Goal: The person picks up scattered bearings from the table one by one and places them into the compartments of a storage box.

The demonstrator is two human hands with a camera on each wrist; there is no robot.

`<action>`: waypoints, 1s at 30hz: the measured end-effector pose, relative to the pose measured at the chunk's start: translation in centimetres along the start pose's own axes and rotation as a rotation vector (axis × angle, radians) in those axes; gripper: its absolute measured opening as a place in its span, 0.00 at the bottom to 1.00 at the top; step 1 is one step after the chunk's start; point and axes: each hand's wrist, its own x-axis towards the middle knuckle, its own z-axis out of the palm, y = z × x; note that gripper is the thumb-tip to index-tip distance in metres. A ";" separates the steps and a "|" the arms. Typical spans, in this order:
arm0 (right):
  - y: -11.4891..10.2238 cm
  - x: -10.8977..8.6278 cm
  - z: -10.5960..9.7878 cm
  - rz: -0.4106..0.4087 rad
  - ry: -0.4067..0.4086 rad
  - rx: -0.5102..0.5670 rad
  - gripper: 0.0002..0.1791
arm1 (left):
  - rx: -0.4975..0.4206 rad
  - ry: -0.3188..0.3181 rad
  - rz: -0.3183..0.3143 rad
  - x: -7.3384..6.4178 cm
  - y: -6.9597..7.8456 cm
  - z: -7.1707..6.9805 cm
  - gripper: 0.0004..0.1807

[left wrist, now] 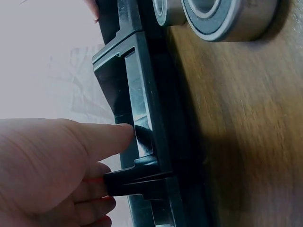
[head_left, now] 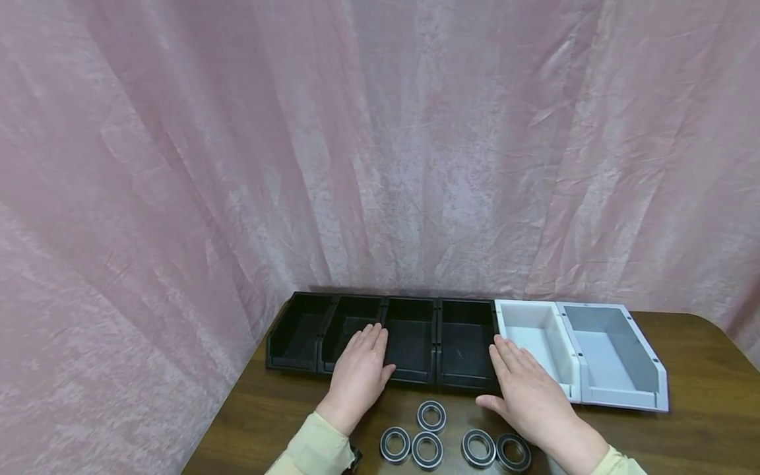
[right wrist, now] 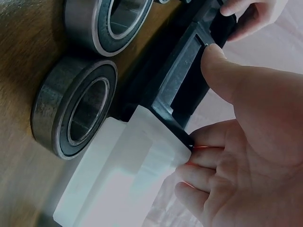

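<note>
The left hand (head_left: 358,369) is resting at the divider between the second and third of four open-fronted black plastic bins (head_left: 410,336), its fingers lying nearly straight and pressed together, its thumb standing apart near the third bin's front lip. The right hand (head_left: 525,389) is lying over the seam where the fourth black bin is meeting a glossy white plastic bin (head_left: 537,333); its fingers are extending close together, its thumb spreading towards the black side. Neither hand is pinching anything that shows; how hard the fingers are pressing, I cannot tell. A pale grey plastic bin (head_left: 605,353) is sitting beyond the white one, to the right of the right fingers.

Five steel ring bearings with dark seals (head_left: 465,450) are lying nearer the wearer than both sets of fingers, on the brown wooden table (head_left: 700,356), one just beside the right wrist.

Uneven pressure from the two hands could be skewing the row or opening a gap at the seam. A right wrist dropping or drawing back carelessly could be knocking that nearest bearing out of place.
</note>
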 end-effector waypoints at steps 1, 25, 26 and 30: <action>0.0 0.0 -0.1 0.003 -0.004 -0.001 0.48 | 0.000 -0.001 0.002 0.0 0.0 0.0 0.38; 0.4 -0.7 0.1 -0.030 0.043 -0.021 0.47 | 0.000 -0.051 0.032 0.1 -0.7 -0.3 0.40; 0.6 -0.7 0.1 -0.033 0.047 -0.017 0.47 | 0.003 -0.046 0.035 0.0 -0.7 -0.3 0.40; 1.1 -1.3 0.1 -0.028 0.051 -0.003 0.48 | 0.008 -0.046 0.046 0.0 -0.6 -0.2 0.40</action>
